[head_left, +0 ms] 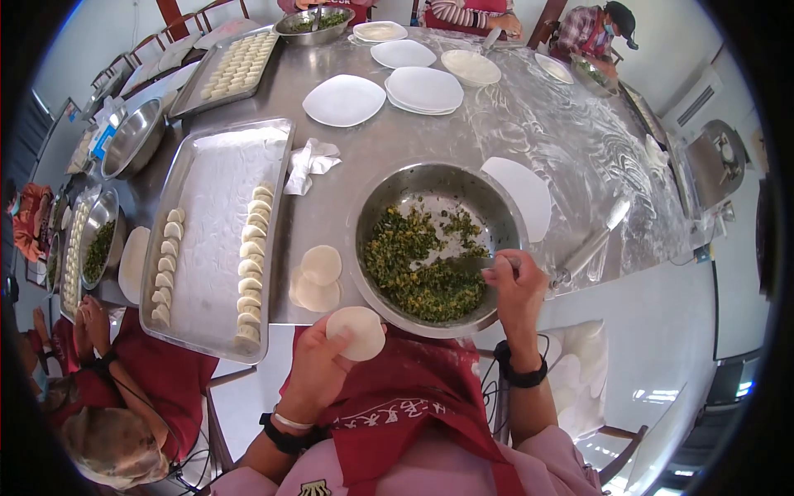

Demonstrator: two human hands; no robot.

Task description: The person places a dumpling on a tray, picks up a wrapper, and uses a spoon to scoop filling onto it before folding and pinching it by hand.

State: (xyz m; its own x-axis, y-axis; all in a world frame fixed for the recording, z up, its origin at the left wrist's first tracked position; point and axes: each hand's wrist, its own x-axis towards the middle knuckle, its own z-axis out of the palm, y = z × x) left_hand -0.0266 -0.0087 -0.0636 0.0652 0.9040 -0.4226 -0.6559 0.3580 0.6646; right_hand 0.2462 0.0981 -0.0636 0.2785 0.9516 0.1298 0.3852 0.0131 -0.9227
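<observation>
My left hand (316, 368) holds a round dumpling wrapper (361, 332), thumb on top, just in front of the table edge. My right hand (519, 289) is closed around the handle of a spoon (473, 264), whose end dips into the chopped green and yellow filling (399, 258). That filling lies in a large steel bowl (484, 198), with part of the bottom showing. Left of the bowl, several loose wrappers (321, 264) overlap on the table. Further left, a metal tray (217, 240) carries two rows of folded dumplings (252, 256).
White plates (343, 101) stand toward the back, and a crumpled tissue (312, 164) lies beside the tray. A rolling pin (591, 244) rests on the floured right side. Another tray of dumplings (240, 66) is at far left. Co-workers (124, 388) are around the table.
</observation>
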